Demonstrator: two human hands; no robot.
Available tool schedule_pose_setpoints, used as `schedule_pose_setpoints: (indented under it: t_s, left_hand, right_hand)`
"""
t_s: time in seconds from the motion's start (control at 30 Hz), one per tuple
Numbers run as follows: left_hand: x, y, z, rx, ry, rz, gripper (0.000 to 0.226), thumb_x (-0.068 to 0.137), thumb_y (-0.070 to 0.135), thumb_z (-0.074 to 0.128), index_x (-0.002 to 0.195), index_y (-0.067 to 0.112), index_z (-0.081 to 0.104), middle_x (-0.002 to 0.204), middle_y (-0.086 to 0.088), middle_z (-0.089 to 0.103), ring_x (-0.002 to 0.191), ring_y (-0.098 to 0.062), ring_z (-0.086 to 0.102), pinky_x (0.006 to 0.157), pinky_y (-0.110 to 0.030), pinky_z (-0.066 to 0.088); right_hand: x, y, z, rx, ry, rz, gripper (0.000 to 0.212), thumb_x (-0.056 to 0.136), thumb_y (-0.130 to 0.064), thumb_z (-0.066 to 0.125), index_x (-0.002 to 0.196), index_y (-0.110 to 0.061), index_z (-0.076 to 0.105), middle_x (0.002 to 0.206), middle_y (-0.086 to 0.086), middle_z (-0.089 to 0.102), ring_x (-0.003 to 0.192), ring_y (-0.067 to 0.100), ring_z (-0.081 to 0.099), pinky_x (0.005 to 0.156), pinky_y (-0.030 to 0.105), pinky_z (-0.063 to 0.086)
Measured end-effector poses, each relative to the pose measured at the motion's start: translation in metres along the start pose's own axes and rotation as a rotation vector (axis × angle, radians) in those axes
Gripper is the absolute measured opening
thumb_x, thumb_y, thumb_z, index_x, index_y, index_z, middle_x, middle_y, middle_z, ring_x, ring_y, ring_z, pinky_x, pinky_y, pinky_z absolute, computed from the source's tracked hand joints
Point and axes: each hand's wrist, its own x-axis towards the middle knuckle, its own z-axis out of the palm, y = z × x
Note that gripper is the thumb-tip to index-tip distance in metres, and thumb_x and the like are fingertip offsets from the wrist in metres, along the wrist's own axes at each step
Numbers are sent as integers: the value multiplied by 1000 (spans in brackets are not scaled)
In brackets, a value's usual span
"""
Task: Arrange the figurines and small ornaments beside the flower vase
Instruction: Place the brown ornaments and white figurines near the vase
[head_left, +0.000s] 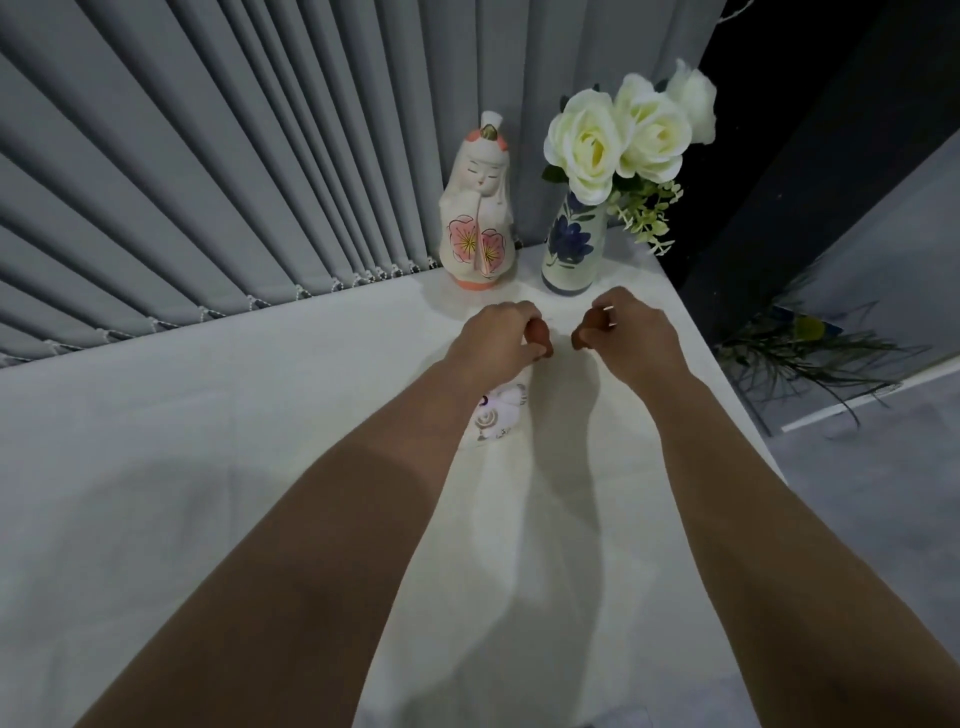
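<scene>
a white cloth-covered table (208, 426) carries a tall pale ceramic doll figurine with pink blossoms (479, 208) just beside a blue-flowered ceramic vase of white roses (571, 244). in front, the left hand (498, 338) and right hand (634, 332) each pinch 1 small brown rounded ornament (581, 335). a careless reach forward could, i think, topple the vase.

A home corner: grey vertical blinds (182, 171), white-clothed table (208, 441), flower vase (571, 249), kimono figurine (480, 208).
</scene>
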Motion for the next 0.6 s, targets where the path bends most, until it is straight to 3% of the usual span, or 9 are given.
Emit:
schedule_pose_setpoints:
  t_s: [0.17,0.33,0.6]
  left_hand:
    - [26,-2,-5,7,12,-52,31,85,22,69,113,11,63,111,-10,67,102,-29,61,83,-38,50]
    - [41,1,0,16,-14,-63,41,86,21,68,125,12,60,120,-12,65,109,-30,59,89,-37,49]
    - [42,-2,6,-7,-46,-91,46,87,23,67,129,13,55,121,-11,65,111,-30,59,86,-36,46]
  right_hand:
    - [29,-4,5,-25,-31,-8,24,84,-18,64,107,-18,56,99,2,70,92,29,62,81,38,51]
    - [40,0,9,-101,-51,-24,27,86,-21,63,112,-15,56,100,9,69,95,32,62,75,35,46]
    - [38,7,16,-131,-58,-35,36,87,-23,62,122,-17,54,105,11,69,101,31,62,84,38,50]
